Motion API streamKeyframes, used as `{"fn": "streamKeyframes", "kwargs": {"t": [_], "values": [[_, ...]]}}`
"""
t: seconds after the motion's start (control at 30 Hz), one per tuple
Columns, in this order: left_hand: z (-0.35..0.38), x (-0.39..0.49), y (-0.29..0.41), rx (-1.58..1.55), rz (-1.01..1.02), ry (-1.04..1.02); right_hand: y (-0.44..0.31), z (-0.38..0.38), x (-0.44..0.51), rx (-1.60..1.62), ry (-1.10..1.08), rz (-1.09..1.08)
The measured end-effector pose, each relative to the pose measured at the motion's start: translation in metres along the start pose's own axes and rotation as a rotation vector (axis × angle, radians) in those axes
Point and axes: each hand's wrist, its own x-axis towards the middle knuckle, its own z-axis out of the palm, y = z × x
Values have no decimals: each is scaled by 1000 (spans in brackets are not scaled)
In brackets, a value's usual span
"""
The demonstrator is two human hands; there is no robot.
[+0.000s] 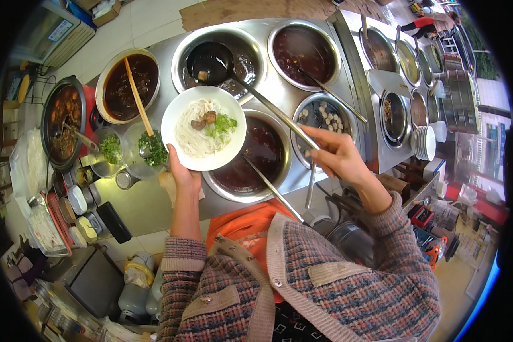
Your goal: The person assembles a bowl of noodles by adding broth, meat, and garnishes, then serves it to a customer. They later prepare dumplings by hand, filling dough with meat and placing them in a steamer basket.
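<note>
My left hand [183, 171] holds a white bowl [203, 160] by its near left rim. In the bowl lie pale rice noodles [190, 132], a few brown meat chunks [206, 120] and chopped greens [222, 127]. My right hand [335, 154] grips the metal handle of a ladle [209, 64]. The ladle's cup, filled with dark broth and a small brown piece, is over a steel pot [177, 55] of dark broth just beyond the bowl. Partly behind the bowl sits another steel pot [285, 171] of reddish-brown broth, with a metal handle [273, 188] leaning out of it.
Right of these stand a pot of red-brown broth [303, 53] and one with meatballs [331, 117]. To the left are a sauce basin [130, 85] with chopsticks, a container of green herbs [154, 149], a slow cooker [64, 124] and jars. Stacked bowls [423, 143] stand at the right counter.
</note>
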Motion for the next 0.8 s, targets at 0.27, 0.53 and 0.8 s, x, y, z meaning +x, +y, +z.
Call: {"fn": "streamKeyframes", "kwargs": {"t": [0.27, 0.53, 0.8], "values": [[1, 2, -2, -4, -2, 14, 16, 9, -47, -542, -18, -470], [-9, -12, 4, 30, -28, 34, 22, 4, 41, -939, 292, -592], [-25, -38, 15, -9, -82, -1, 53, -2, 162, -1052, 345, -419]]}}
